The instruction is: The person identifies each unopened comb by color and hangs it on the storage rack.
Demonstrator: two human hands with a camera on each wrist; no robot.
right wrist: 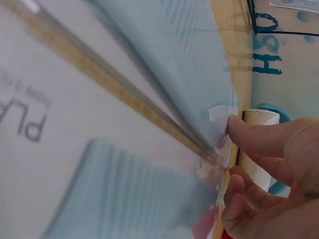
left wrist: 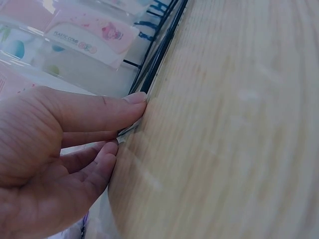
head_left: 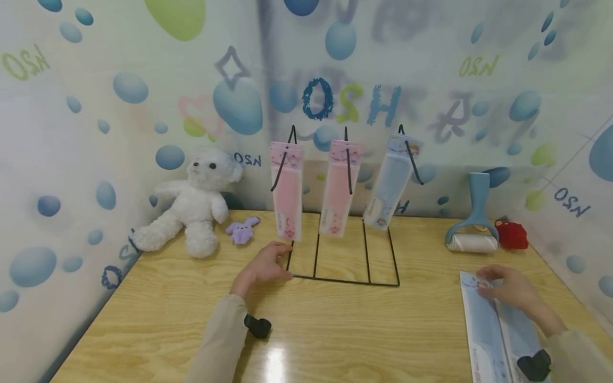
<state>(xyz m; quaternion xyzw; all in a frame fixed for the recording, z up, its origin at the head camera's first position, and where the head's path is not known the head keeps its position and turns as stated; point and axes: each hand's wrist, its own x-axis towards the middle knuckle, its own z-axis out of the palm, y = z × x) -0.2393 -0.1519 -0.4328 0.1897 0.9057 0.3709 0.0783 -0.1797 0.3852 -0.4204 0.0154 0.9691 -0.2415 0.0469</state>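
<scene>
My left hand (head_left: 265,265) holds the left front corner of a black wire rack (head_left: 342,280); the left wrist view shows the thumb over the wire and the fingers around it. Three packaged plastic combs hang from the rack's hooks: a pink comb pack (head_left: 287,191), another pink comb pack (head_left: 341,189) and a tilted blue comb pack (head_left: 392,181). At the right, my right hand (head_left: 514,292) pinches the top end of a blue comb pack (head_left: 485,332). A second blue comb pack (head_left: 519,324) lies beside it, partly under the hand and wrist.
A white teddy bear (head_left: 193,205) sits at the back left with a small purple plush toy (head_left: 242,231) next to it. At the back right stand a blue-handled lint roller (head_left: 473,242) and a red pouch (head_left: 511,234). A patterned curtain (head_left: 306,48) closes off the wooden table (head_left: 335,330).
</scene>
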